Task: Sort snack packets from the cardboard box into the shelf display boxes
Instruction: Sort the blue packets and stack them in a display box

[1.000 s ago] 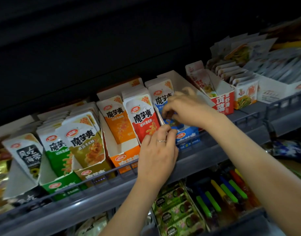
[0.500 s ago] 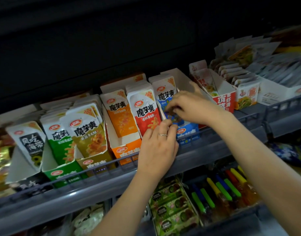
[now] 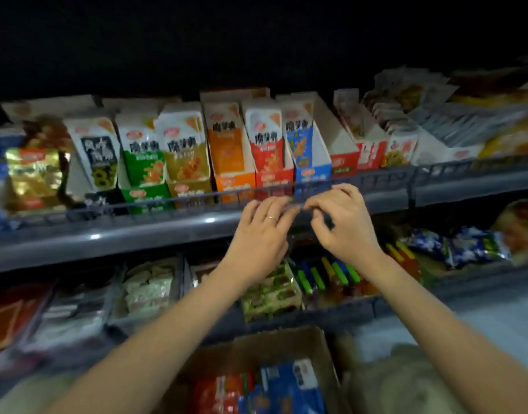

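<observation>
A: Hands?
B: Left hand [image 3: 259,237] and right hand [image 3: 343,228] are empty, fingers loosely bent, at the shelf rail [image 3: 167,228].
A: Snack packets [image 3: 286,383]?
B: In the cardboard box [image 3: 286,339] below; others stand in the display boxes [image 3: 236,182].

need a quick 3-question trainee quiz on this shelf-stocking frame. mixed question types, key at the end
1. Multiple choice: which display box stands directly left of the blue display box in the view? A orange, B red, C green.
2. Short answer: which hand wears the ring?
3. True or false: the right hand is reaching into the cardboard box.
Key: 1 B, the red display box. 2 The left hand. 3 False: it is up in front of the shelf edge, higher in the view than the cardboard box.
</observation>
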The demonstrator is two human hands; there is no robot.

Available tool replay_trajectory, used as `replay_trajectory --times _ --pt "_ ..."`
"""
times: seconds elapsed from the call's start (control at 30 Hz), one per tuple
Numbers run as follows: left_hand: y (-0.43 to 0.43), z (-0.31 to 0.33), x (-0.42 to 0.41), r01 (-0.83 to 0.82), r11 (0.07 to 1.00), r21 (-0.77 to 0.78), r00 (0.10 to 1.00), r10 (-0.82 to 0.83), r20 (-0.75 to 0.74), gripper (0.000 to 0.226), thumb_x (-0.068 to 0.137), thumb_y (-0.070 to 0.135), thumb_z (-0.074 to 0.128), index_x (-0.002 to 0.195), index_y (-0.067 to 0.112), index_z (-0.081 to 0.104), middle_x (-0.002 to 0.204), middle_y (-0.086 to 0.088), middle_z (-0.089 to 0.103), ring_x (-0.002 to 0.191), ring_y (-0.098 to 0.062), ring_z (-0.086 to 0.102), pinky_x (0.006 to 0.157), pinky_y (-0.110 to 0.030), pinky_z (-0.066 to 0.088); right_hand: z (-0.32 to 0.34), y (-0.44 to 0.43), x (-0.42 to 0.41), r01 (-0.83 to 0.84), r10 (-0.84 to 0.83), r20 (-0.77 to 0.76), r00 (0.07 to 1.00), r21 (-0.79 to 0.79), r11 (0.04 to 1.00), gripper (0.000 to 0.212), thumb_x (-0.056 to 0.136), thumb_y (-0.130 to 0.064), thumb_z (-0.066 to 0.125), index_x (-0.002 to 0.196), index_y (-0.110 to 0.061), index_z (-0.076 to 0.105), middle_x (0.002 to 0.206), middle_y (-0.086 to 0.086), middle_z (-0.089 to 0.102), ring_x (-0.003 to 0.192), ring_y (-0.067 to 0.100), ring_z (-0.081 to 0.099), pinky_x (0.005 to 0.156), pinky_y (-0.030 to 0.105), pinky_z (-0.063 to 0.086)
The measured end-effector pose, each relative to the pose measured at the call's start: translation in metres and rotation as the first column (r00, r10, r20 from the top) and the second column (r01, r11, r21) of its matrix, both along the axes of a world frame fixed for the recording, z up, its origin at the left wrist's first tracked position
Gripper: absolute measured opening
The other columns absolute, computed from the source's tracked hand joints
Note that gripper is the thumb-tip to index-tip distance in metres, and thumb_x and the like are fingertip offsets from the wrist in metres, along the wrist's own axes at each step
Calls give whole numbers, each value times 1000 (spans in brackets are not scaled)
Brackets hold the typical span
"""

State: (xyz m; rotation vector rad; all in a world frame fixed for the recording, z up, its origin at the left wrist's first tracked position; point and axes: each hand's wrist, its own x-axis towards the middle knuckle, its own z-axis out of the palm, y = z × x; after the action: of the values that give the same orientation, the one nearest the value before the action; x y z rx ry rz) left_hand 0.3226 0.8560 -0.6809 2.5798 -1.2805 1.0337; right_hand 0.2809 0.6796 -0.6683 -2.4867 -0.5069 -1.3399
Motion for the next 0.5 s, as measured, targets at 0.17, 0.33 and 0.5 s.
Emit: replay_trajectory --times 0.17,0.33,0.5 --pt "79 -71 -66 191 937 293 930 -77 -360 23 79 23 48 88 15 68 95 -4 66 84 -25 64 79 -36 41 -82 40 -35 -131 94 -428 899 -58 990 18 82 -12 47 81 -11 65 78 1 67 74 21 60 80 32 43" --pt "149 -135 -130 123 923 365 646 205 -735 25 96 25 44 110 17 63 110 -3 63 99 -25 61 81 -34 45 -174 79 -68 -325 -36 -959 281 -130 937 21 94 -17 48 107 -17 65 98 -6 63 86 11 57 64 19 34" --pt "189 -159 -149 56 910 410 473 338 -814 28 97 27 46 121 24 60 119 -5 62 103 -24 59 82 -32 47 -259 85 -107 -452 -312 -903 -295 -156 878 38 93 -10 54 130 -7 50 124 15 56 96 23 54 80 31 44"
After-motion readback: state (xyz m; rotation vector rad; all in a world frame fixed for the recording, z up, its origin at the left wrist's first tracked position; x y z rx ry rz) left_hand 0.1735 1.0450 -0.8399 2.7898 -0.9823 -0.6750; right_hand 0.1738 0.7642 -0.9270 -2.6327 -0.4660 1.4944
